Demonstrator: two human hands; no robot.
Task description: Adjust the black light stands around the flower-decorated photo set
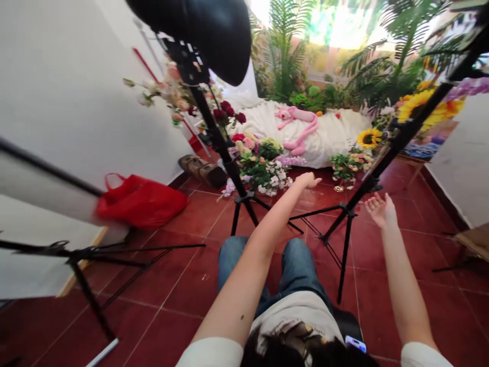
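Observation:
My left hand [307,180] is stretched out in mid-air, wrist bent, in front of the flower bunches. A thumb or finger points to the right; its other fingers are partly hidden, and I see nothing held. To the right, beside the leg of a black light stand [359,191], my right hand [380,209] is raised with the palm turned up and fingers apart. It holds nothing. Beyond my left hand lies a mixed bunch of flowers [263,173] on the floor. A smaller bunch [349,164] is behind the space between both hands.
A second black stand [229,165] carries a dark lamp head [214,35]. A red bag [141,201] and brown shoes [202,171] are on the left. A pink plush toy [300,122] lies on white cloth [336,135]. Sunflowers [420,109] are at right; a phone [355,344] is beside me.

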